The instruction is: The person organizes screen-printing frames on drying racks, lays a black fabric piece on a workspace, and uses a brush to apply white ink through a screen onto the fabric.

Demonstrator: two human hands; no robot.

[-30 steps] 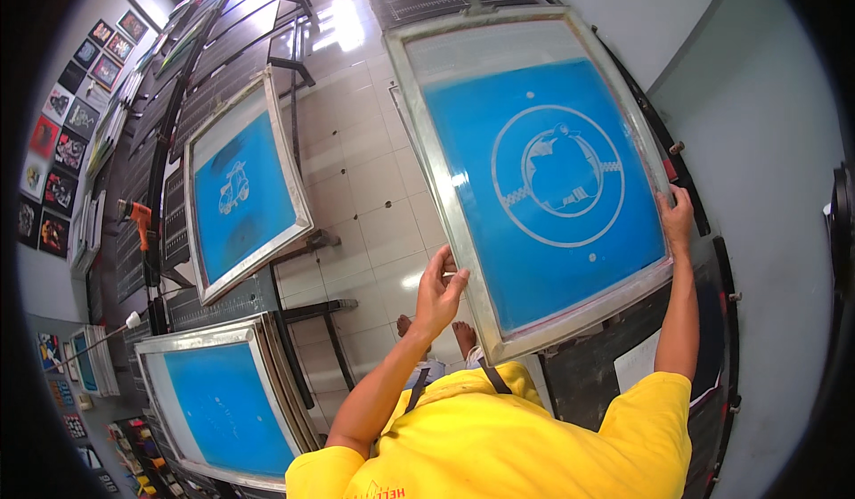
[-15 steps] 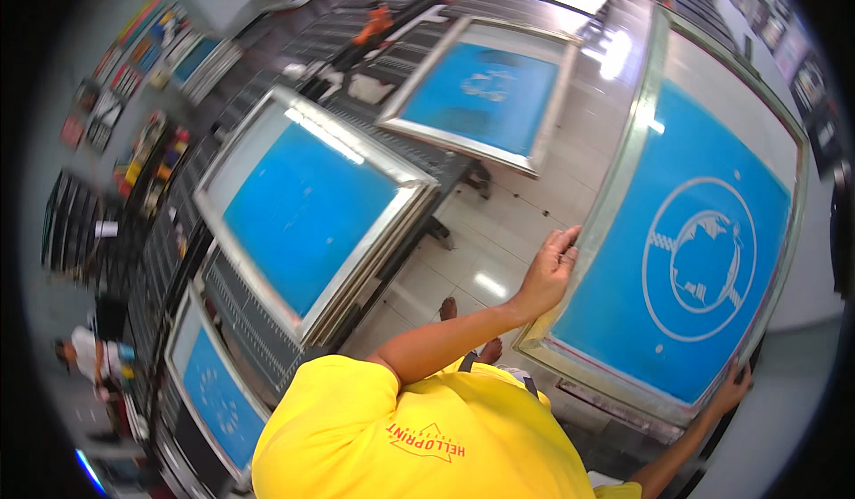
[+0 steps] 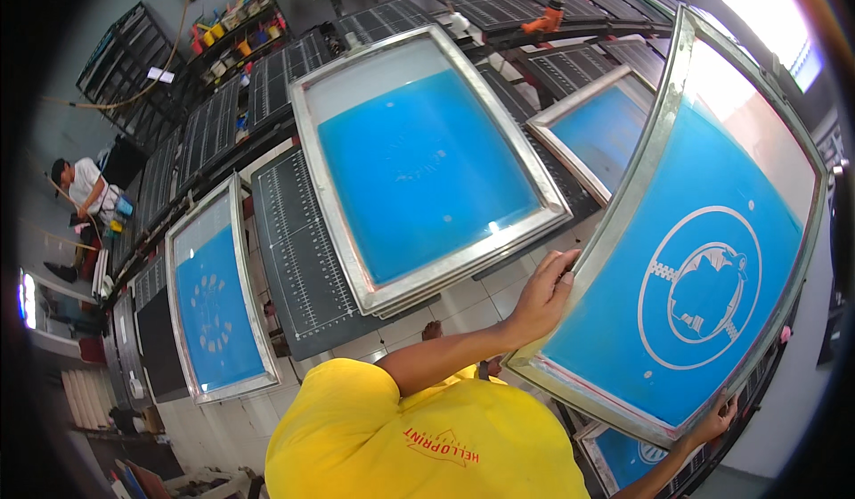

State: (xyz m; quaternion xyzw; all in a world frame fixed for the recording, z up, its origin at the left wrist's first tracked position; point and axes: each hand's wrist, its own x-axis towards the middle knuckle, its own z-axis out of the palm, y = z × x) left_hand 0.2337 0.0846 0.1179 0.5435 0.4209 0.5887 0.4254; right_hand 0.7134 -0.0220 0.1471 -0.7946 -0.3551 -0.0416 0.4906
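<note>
I hold a large screen printing frame [image 3: 704, 258] up on the right. It has a metal rim and a blue coated mesh with a ring-shaped pale design. My left hand [image 3: 545, 298] is closed on the near left edge of its rim. Low on the right, my right hand [image 3: 715, 419] grips the lower edge, with its fingers partly hidden. Left of the held frame, a stack of similar blue frames [image 3: 427, 169] lies on a black printing board [image 3: 298, 258]. Another blue frame [image 3: 218, 294] rests farther left.
Behind the held frame, a further blue frame [image 3: 597, 129] lies on the row of boards. An orange device [image 3: 545, 20] stands at the back. Below my right arm is another screen [image 3: 623, 454]. A person in white [image 3: 89, 192] works at the far left, near a black rack [image 3: 134, 62].
My view has swung left, so the stack and boards sit farther right in the picture. The screen printing frame has stayed in both my hands.
</note>
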